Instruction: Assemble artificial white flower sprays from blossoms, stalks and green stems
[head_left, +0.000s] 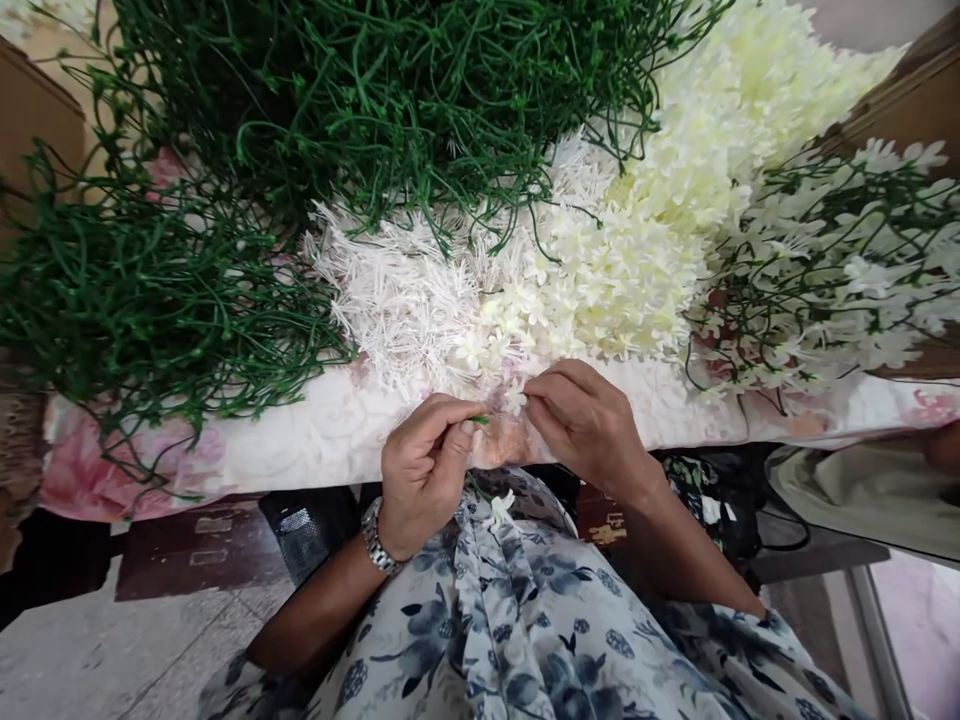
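Note:
My left hand [429,468], with a metal watch on its wrist, pinches a green plastic stem [480,420] whose tip sticks out past the thumb. A white artificial flower [501,508] hangs just below this hand, against the patterned clothing. To its right, my right hand [589,425] is closed in a pinch on a small white artificial flower [516,394]. The two hands are apart, at the front edge of the table. Just beyond them lie a heap of white stamen pieces [409,300] and a heap of cream flower heads [615,280].
Large piles of green stems [420,100] cover the back and left. Assembled white flowers on stems [832,270] lie at the right, near a cardboard box [911,85]. A floral tablecloth [300,440] covers the table. Another person's arm [943,450] shows at the right edge.

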